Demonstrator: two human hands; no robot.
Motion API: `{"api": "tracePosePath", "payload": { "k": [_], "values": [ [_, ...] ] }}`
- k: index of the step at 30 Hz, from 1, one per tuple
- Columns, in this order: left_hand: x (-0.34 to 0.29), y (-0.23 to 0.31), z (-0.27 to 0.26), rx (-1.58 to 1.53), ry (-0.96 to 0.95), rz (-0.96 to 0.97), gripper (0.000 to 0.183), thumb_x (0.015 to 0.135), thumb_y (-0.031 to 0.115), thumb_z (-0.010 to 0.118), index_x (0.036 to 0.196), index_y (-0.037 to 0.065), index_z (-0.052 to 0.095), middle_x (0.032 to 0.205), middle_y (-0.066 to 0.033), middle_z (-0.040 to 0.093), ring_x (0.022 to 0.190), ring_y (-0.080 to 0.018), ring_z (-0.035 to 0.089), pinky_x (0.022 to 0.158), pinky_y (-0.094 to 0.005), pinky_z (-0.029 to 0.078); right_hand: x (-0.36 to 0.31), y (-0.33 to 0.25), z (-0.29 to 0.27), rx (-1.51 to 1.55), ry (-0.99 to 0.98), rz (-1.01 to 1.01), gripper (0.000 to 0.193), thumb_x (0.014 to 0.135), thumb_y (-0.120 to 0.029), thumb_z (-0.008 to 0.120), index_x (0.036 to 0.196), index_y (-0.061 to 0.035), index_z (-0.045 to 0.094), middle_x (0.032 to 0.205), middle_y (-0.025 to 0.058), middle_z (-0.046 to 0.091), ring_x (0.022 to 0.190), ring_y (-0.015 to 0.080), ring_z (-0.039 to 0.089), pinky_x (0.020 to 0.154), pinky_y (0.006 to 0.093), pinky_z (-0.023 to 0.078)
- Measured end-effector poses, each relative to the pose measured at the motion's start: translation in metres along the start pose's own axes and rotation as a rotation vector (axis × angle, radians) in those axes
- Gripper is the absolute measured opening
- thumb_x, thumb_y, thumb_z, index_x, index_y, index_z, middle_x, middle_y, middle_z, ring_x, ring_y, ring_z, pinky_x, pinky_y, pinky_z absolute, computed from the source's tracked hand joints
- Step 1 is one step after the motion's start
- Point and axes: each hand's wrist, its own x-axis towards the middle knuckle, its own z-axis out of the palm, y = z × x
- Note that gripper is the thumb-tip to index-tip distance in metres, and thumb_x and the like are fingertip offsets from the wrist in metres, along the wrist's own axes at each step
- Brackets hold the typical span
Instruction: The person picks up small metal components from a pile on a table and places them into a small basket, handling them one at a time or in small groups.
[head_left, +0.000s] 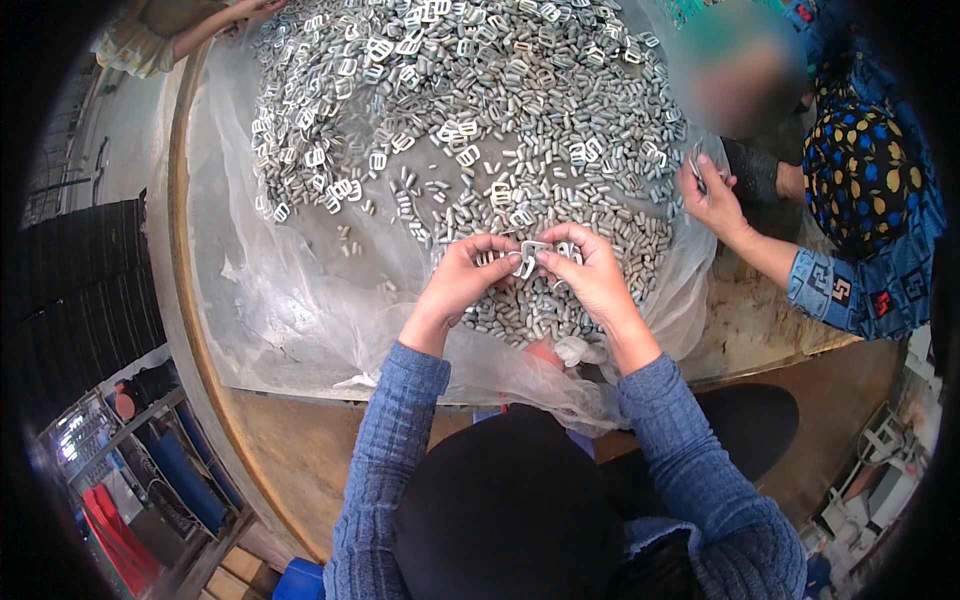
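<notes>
Over the near part of the heap, my left hand (463, 281) and my right hand (594, 283) meet with thumbs and fingertips pinching a silver metal buckle (531, 256). More buckles seem to be tucked in the right hand's fingers, though they are partly hidden. Beneath and beyond both hands spreads a heap of small grey metal cylinders (620, 215). Loose frame-shaped buckles (467, 156) lie scattered on top, thickest toward the far left.
A clear plastic sheet (300, 320) lies crumpled under the heap on a wooden-edged table (185, 230). At the right a co-worker's hand (715, 200) holds a small metal piece. Another person's arm (215, 30) reaches in at the far left. Shelving (150, 450) stands lower left.
</notes>
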Motion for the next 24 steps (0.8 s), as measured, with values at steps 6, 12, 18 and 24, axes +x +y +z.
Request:
{"api": "tracePosePath", "payload": {
  "k": [6,12,18,24],
  "values": [
    [-0.002,0.0,0.01,-0.376,0.111,0.05,0.008,0.087,0.009,0.055,0.094,0.004,0.054,0.081,-0.001,0.057,0.065,-0.0101,0.057,0.061,-0.0233,0.048,-0.003,0.018,0.009,-0.153,0.079,-0.279,0.012,0.075,0.0,0.065,0.085,-0.0037,0.058,0.091,0.003,0.057,0.088,0.0127,0.054,0.078,0.026,0.043],
    [-0.006,-0.007,0.029,-0.612,0.217,0.142,0.006,0.089,0.008,0.052,0.094,0.006,0.053,0.081,-0.0005,0.056,0.067,-0.01,0.055,0.062,-0.0228,0.046,-0.005,0.022,0.016,-0.182,0.106,-0.396,0.013,0.072,0.004,0.064,0.08,-0.0034,0.057,0.091,0.0063,0.057,0.095,0.0185,0.054,0.087,0.0315,0.04],
    [-0.009,-0.009,0.03,-0.444,0.096,0.11,0.015,0.09,0.008,0.051,0.104,0.004,0.054,0.084,0.0,0.056,0.071,-0.0093,0.054,0.065,-0.0254,0.047,-0.004,0.013,0.012,-0.349,0.149,-0.546,0.013,0.071,0.006,0.063,0.078,-0.0036,0.058,0.09,0.0059,0.058,0.092,0.0187,0.055,0.083,0.03,0.042],
    [-0.007,-0.013,0.02,-0.747,0.14,0.119,0.014,0.09,0.01,0.048,0.103,0.005,0.051,0.089,-0.004,0.058,0.076,-0.0127,0.056,0.07,-0.0284,0.051,-0.002,0.009,0.012,-0.292,-0.08,-0.601,0.015,0.075,0.005,0.06,0.086,-0.0054,0.058,0.09,0.0055,0.058,0.087,0.0187,0.057,0.076,0.0306,0.045]
  ]
}}
